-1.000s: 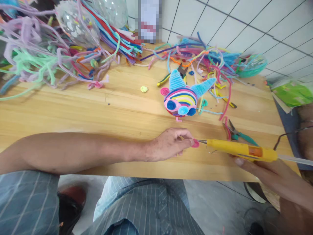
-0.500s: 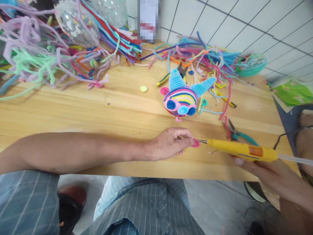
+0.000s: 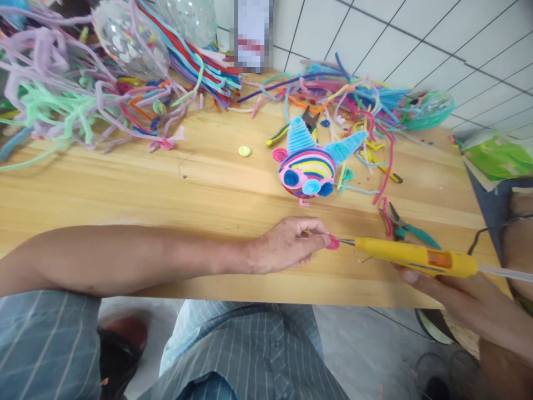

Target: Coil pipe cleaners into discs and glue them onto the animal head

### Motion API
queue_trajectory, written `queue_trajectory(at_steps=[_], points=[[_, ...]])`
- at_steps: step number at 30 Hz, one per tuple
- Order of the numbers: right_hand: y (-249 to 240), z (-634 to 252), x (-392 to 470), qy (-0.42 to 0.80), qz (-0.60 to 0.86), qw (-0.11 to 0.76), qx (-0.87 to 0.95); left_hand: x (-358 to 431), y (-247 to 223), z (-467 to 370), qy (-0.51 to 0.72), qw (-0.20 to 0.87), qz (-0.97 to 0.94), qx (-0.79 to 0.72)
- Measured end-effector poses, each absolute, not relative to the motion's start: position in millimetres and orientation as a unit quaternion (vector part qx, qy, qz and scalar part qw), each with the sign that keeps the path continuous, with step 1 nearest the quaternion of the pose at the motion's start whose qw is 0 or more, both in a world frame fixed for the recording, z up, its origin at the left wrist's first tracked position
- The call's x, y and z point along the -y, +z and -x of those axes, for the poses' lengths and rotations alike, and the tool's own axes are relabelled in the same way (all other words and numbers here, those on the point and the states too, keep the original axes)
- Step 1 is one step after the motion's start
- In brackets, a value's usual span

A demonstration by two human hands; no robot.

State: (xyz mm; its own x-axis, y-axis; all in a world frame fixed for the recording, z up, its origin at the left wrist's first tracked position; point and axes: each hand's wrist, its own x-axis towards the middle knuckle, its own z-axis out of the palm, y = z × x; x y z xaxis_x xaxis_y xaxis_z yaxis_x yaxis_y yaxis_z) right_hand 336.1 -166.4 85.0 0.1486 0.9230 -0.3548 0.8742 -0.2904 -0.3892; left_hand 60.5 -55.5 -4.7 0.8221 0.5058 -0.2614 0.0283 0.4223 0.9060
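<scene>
Between its thumb and fingers my left hand (image 3: 291, 244) pinches a small pink coil (image 3: 333, 242) above the front of the table. My right hand (image 3: 441, 291) grips a yellow glue gun (image 3: 408, 255) with a clear glue stick at its rear. The metal nozzle points left, its tip at the coil's right edge. Behind my left hand stands a round striped figure (image 3: 308, 172) with two light blue cones and blue coils on its front. A yellow-green coil (image 3: 245, 151) lies left of the figure.
Pliers with teal handles (image 3: 420, 236) lie just behind the glue gun. Tangled pipe cleaners (image 3: 62, 105) fill the back left of the wooden table (image 3: 125, 194), and more (image 3: 375, 97) lie behind the figure. A green packet (image 3: 497, 158) is at the right.
The glue gun has shifted slightly to the right with my right hand. My left hand and the pink coil are almost unmoved.
</scene>
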Motion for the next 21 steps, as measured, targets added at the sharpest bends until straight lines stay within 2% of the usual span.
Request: queue_trajectory(at_steps=[21], points=[[83.9, -334.1, 162.9, 0.269, 0.755, 0.059, 0.595, 54.8, -2.5, -60.8, 0.149, 0.804, -0.518, -0.251]])
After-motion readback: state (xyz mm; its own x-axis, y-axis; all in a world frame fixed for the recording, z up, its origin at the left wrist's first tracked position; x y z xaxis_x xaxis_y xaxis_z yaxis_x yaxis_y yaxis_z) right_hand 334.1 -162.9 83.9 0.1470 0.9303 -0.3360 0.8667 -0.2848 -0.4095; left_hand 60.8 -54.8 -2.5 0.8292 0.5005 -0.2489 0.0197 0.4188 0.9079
